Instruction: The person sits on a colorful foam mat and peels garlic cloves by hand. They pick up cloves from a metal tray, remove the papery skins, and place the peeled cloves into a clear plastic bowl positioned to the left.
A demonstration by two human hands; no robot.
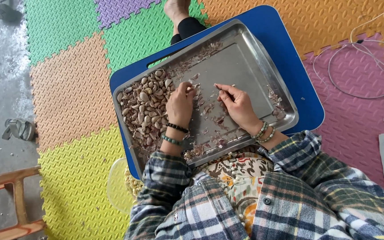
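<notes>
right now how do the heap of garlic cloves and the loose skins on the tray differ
The garlic cloves are plump and piled in one heap at the tray's left end; the loose skins are thin flakes scattered over the metal tray. The cloves look tan, the skins paler and purplish. Both lie in the same tray.

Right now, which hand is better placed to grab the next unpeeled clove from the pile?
Left, most likely. The left hand rests at the edge of the pile of garlic cloves on the metal tray. The right hand sits farther from the pile and pinches a small piece.
</notes>
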